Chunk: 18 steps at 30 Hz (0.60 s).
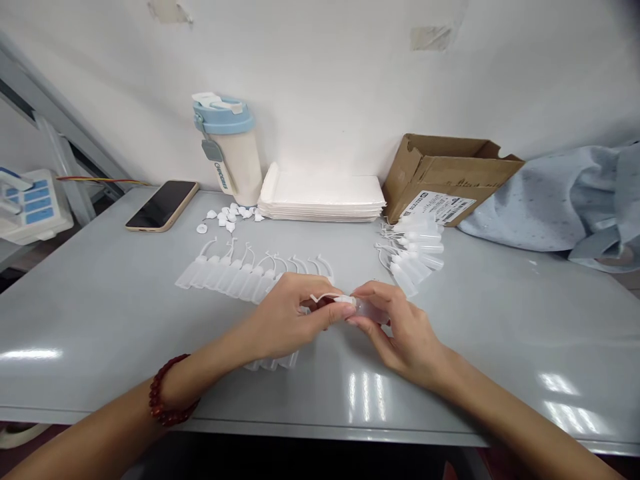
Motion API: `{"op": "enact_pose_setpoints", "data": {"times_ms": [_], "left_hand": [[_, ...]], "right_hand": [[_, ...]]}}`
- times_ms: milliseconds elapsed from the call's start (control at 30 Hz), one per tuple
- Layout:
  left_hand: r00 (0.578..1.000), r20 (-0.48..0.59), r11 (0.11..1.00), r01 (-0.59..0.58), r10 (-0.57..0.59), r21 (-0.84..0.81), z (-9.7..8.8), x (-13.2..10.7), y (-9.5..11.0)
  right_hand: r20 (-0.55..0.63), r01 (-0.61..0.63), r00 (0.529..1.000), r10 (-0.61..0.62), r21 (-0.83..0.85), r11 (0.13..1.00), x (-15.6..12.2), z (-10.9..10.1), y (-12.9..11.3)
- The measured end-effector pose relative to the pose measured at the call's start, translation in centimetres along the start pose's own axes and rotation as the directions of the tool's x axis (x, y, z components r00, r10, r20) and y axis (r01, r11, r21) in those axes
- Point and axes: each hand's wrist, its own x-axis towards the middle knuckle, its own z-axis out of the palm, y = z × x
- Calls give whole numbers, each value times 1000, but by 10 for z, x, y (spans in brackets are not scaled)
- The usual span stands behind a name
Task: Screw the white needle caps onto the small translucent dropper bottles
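Note:
My left hand (287,317) pinches the white tethered cap end of a small clear plastic bottle (367,310) at the table's middle. My right hand (395,327) grips the bottle's body, fingers closed round it. Both hands meet over the grey table (100,333). A row of several similar clear bottles (230,273) lies just behind my left hand, more of them partly hidden under that hand. Another small pile of bottles (415,250) lies behind my right hand. Loose white caps (230,217) are scattered further back.
A phone (163,205) lies at the back left. A blue-lidded tumbler (233,150), a stack of white sheets (323,197) and an open cardboard box (445,177) stand along the wall. Light blue cloth (560,200) lies at right. A red bead bracelet (165,393) is on my left wrist.

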Motion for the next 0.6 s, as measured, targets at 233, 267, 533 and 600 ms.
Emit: {"op": "enact_pose_setpoints", "data": {"times_ms": [233, 267, 533, 600], "left_hand": [[962, 44, 958, -272, 269, 87, -2, -5, 3], [961, 50, 958, -275, 271, 78, -2, -5, 3], [996, -85, 997, -18, 12, -69, -8, -1, 3], [996, -37, 985, 79, -86, -150, -10, 0, 5]], "right_hand": [[430, -501, 856, 286, 555, 664, 11, -18, -6], [495, -554, 825, 273, 608, 570, 12, -19, -5], [-31, -106, 994, 109, 86, 991, 4, -9, 0], [-118, 80, 988, -98, -145, 986, 3, -7, 4]]}}
